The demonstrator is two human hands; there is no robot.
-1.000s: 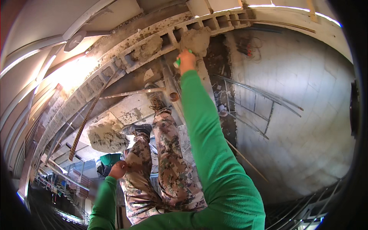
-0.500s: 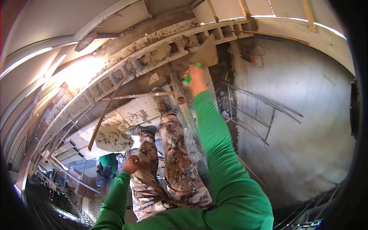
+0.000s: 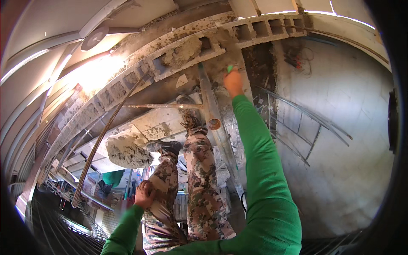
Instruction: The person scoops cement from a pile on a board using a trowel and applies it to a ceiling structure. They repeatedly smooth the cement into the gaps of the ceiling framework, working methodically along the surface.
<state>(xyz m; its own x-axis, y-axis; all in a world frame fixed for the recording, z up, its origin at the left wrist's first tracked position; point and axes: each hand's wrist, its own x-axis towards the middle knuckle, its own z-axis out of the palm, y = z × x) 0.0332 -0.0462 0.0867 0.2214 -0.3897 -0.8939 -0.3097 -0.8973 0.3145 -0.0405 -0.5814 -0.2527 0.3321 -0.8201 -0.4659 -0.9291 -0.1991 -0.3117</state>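
Observation:
My right hand (image 3: 233, 83) is stretched out ahead, closed round the green handle (image 3: 230, 68) of a trowel. The blade (image 3: 228, 47) is smeared grey and lies at the row of hollow concrete blocks (image 3: 189, 63); its outline blends with the mortar there. Wet mortar (image 3: 180, 54) covers part of the block tops, while several cavities show dark. My left hand (image 3: 145, 194) is by my left thigh with its fingers curled, and nothing shows in it.
A mortar heap (image 3: 127, 153) sits on a board left of my feet. A steel pipe (image 3: 214, 123) runs beside my right leg, joined by a rusty crossbar (image 3: 163, 106). A ribbed rebar (image 3: 100, 138) slants at left. A metal frame (image 3: 297, 123) lies at right. A person in green (image 3: 112, 178) is below left.
The trowel blade was raised and plainly seen above the blocks; now it is down at them. My right hand reaches slightly farther ahead. The whole view has shifted, and my left hand sits lower.

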